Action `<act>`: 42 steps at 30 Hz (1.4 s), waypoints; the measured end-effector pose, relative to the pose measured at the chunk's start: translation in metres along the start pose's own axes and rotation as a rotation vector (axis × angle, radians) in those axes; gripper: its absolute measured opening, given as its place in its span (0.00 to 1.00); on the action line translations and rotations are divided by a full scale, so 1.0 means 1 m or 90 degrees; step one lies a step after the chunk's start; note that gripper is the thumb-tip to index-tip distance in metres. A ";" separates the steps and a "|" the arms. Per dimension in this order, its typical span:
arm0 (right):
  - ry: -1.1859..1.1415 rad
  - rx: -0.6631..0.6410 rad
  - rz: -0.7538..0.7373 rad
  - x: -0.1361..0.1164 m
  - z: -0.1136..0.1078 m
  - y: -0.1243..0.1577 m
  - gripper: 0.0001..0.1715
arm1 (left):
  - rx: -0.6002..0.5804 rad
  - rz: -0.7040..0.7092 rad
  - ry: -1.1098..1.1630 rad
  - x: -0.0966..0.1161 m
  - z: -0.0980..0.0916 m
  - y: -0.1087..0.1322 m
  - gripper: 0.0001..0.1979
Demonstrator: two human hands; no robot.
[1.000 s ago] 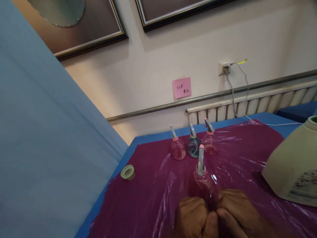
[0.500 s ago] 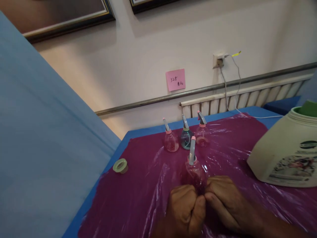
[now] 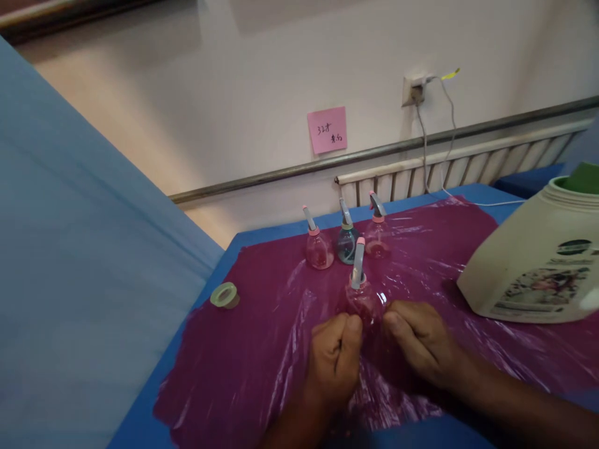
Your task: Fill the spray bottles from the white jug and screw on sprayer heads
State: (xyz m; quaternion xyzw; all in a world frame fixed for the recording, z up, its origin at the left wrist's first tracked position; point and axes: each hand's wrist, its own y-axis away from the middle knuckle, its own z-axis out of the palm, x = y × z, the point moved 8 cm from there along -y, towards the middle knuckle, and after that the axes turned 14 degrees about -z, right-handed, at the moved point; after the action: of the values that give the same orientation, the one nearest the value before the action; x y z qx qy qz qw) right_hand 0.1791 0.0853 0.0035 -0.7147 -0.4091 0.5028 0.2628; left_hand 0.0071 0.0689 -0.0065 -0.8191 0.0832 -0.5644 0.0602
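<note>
My left hand (image 3: 334,357) is closed in a fist low over the purple plastic-covered sheet (image 3: 262,337), thumb on top. My right hand (image 3: 418,340) is also a fist, a short way to the right, its thumb bent against the fingers. What either fist grips, if anything, is hidden. Just beyond them stands a clear spray bottle (image 3: 361,299) with a grey and pink trigger head; my left hand partly covers its base. Behind it are a pink spray bottle (image 3: 320,251), a teal spray bottle (image 3: 347,244) and another pink-collared spray bottle (image 3: 378,240), all upright.
A large cream jug (image 3: 528,268) with a green cap stands at the right. On the left lies a small pale green cup (image 3: 225,295). Blue curtain (image 3: 84,262) hangs along the left; a radiator (image 3: 416,163) and wall socket (image 3: 413,91) are behind the table.
My fists, close together before, are now farther apart. The view has tipped downward, so everything sits higher, and more of the sheet's near edge shows. The bottles keep their places.
</note>
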 end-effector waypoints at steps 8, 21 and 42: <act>-0.137 -0.031 0.272 0.041 0.002 0.012 0.48 | -0.049 -0.260 0.023 -0.033 0.009 -0.008 0.42; -0.128 -0.046 0.315 0.047 0.002 0.007 0.48 | -0.032 -0.351 0.103 -0.035 0.005 -0.015 0.47; 0.037 -0.024 0.222 0.057 0.012 0.010 0.39 | 0.075 -0.068 -0.064 -0.016 0.000 -0.024 0.32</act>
State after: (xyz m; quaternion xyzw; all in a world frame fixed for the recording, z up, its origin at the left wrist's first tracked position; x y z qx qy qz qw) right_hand 0.1803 0.1278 -0.0368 -0.7937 -0.2807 0.5122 0.1699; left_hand 0.0032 0.0955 -0.0171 -0.8445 0.0033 -0.5292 0.0821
